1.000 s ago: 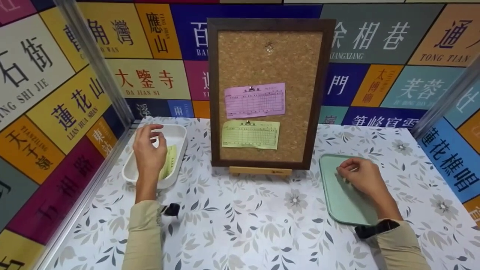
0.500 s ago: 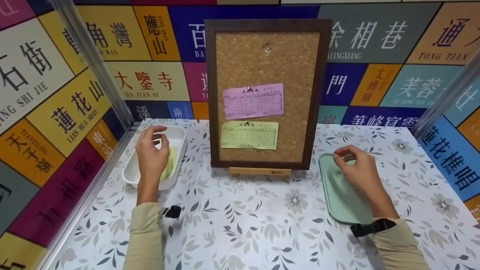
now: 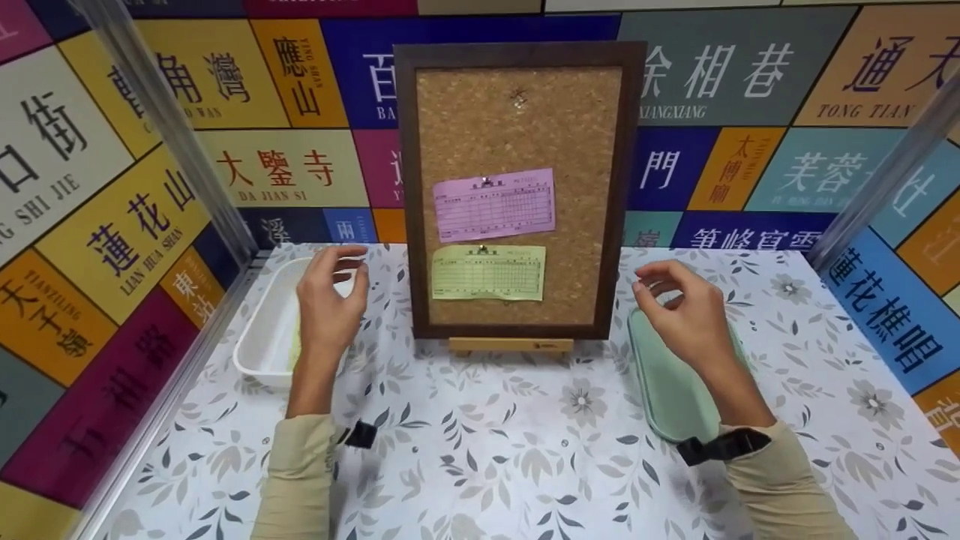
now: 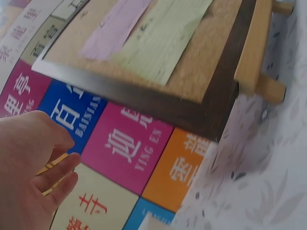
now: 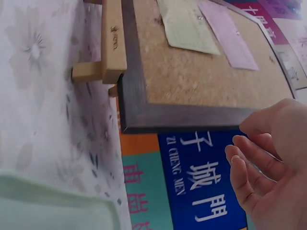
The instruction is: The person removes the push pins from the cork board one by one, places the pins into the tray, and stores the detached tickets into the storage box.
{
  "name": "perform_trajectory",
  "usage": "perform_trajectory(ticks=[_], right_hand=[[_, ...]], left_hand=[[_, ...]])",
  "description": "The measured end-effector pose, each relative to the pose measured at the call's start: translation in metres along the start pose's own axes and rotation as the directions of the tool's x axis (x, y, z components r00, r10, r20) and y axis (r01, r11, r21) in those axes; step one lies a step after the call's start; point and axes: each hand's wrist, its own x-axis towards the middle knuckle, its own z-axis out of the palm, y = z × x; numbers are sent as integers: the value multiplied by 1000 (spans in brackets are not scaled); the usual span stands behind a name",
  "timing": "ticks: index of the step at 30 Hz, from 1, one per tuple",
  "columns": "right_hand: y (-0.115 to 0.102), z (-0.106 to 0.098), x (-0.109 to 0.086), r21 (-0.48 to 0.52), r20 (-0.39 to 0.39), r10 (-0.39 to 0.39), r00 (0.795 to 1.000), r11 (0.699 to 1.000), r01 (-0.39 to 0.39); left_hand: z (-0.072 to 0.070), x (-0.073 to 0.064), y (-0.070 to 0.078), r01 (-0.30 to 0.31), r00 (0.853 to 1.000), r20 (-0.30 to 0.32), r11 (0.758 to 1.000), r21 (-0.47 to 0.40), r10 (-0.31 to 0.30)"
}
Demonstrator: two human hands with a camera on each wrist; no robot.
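Note:
My left hand (image 3: 328, 311) hovers over the right side of a white tray (image 3: 251, 337), fingers loosely bent and nothing visible between them. Part of a yellow-green slip (image 3: 295, 337) shows in that tray, mostly behind the hand. My right hand (image 3: 688, 319) is above the far end of a green tray (image 3: 667, 394). Its thumb and fingertips come close together, and the right wrist view shows no thing in them. Between the hands stands a framed corkboard (image 3: 581, 150) bearing a pink form (image 3: 495, 206) and, below it, a yellow-green form (image 3: 487, 274), each with a small pin at its top.
A wooden stand (image 3: 510, 345) supports the corkboard. Several clear pins (image 3: 519, 97) cluster near the board's top. A floral cloth (image 3: 480, 450) covers the table. Panels with large Chinese lettering (image 3: 277, 166) rise behind and at both sides, with metal posts (image 3: 180, 135) at the corners.
The right hand has risen from the green tray and moved forward and left. The left hand has shifted right across the white tray. The view has turned slightly; the pinned forms stay put.

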Motion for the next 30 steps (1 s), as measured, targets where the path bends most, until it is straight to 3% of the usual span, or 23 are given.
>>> perform_trajectory(ticks=[8, 17, 22, 30], right_hand=[[-23, 10, 18, 34, -27, -78, 997, 996, 79], [-40, 22, 35, 58, -21, -111, 994, 992, 112], [-50, 34, 44, 63, -6, -148, 989, 987, 148], [-61, 49, 61, 57, 56, -216, 975, 975, 213]], left_hand=[[13, -1, 28, -117, 992, 39, 991, -65, 119], [30, 17, 53, -220, 972, 74, 975, -36, 222], [36, 26, 59, -231, 968, 98, 973, 12, 229], [43, 38, 65, -196, 972, 150, 977, 80, 182]])
